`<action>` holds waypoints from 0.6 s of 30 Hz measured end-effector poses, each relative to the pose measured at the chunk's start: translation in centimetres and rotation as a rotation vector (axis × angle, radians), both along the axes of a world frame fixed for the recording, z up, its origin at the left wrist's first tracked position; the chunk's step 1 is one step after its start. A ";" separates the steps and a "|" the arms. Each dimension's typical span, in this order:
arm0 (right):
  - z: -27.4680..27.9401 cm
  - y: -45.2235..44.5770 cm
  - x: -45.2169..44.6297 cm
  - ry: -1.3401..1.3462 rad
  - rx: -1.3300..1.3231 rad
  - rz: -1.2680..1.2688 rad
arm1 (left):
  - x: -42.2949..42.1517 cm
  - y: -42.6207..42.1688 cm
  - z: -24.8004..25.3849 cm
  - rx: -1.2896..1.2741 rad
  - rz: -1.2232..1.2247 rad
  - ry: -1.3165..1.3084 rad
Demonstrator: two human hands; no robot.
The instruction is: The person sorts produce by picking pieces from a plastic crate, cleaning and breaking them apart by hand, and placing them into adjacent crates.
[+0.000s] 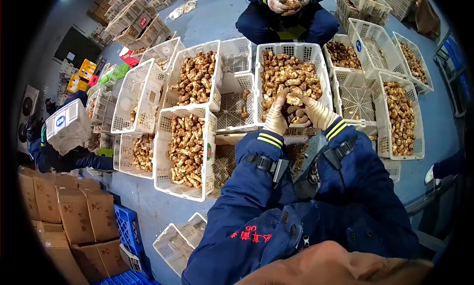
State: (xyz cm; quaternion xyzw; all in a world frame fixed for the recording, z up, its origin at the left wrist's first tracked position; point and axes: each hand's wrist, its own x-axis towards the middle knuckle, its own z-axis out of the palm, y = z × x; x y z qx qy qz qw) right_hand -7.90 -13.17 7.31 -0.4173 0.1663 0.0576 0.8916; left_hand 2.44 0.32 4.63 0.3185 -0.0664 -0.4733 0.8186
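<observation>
Both my hands are gloved and held over the near edge of a white crate [326,87] heaped with brown and cream mushrooms [286,70]. My left hand [276,113] is at the crate's near rim, its fingers curled around mushrooms. Just to its right, my right hand [317,112] is closed on a pale mushroom [295,98]. Darker mushrooms or glove fingertips show between the palms; I cannot tell which. Left of this crate stands a nearly bare crate [229,105] with a few mushrooms along its side.
Mushroom-filled crates stand at left [185,149] and right [401,117]. Across from me a person [286,18] in gloves holds mushrooms. At far left another person carries a white crate [69,124]. Cardboard boxes [79,211], a blue pallet [129,228] and a low crate [175,245] are at lower left.
</observation>
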 end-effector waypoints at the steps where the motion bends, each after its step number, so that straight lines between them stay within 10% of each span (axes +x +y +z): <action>1: 0.2 -0.3 0.1 0.096 -0.070 0.042 | -0.2 -0.4 -0.3 0.026 0.057 -0.006; 12: -9.4 -11.5 2.0 0.268 -1.535 0.193 | 9.6 3.3 -2.0 0.256 0.218 0.427; 18: -13.0 -10.1 3.9 0.455 -1.742 0.570 | 19.9 7.3 2.7 -0.100 0.643 0.370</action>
